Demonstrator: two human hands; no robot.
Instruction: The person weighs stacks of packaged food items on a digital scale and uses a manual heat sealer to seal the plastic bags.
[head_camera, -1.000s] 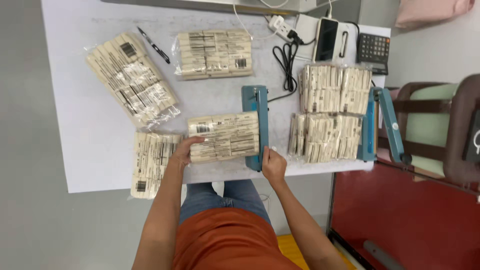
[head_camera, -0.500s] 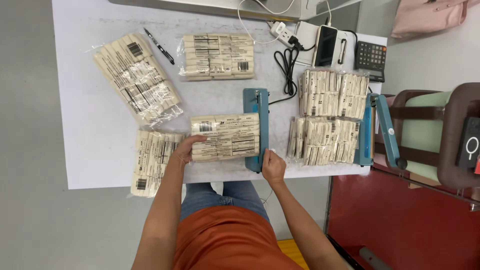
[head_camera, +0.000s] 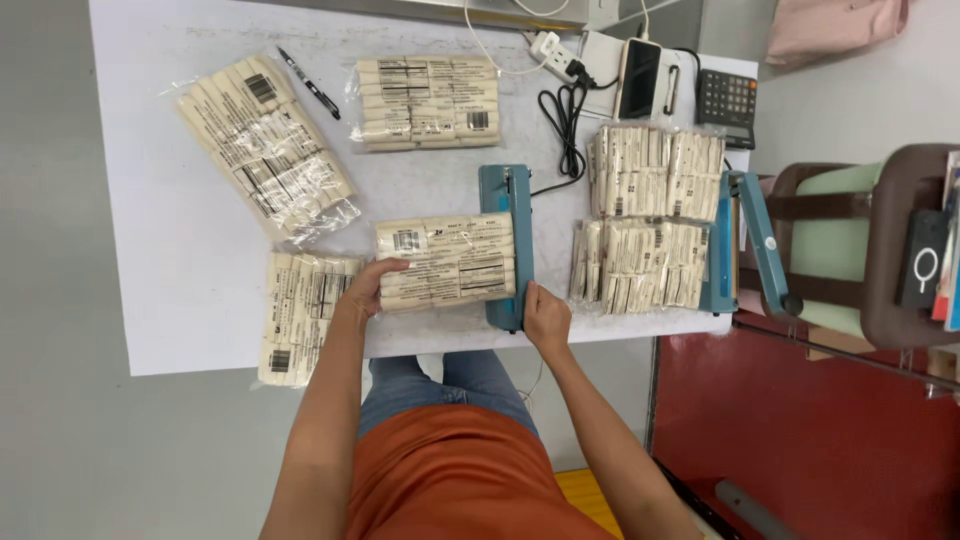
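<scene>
L hand (head_camera: 368, 288) on packet (head_camera: 447, 260) edge, R hand (head_camera: 545, 318) on sealer (head_camera: 507, 245) end

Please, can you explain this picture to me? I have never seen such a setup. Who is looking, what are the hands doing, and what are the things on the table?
The picture comes from a camera worn on a person's head, looking down at their own arms and a white table. The left hand holds the edge of a clear bag of pale paper-wrapped sticks. The right hand rests on the near end of a teal bar-shaped sealing machine, and the bag's other edge lies at that machine. Three more bags of sticks lie to the left and behind, and a second teal sealer with more bags stands on the right. At the far edge are a pen, a phone, a calculator and a power strip.
</scene>
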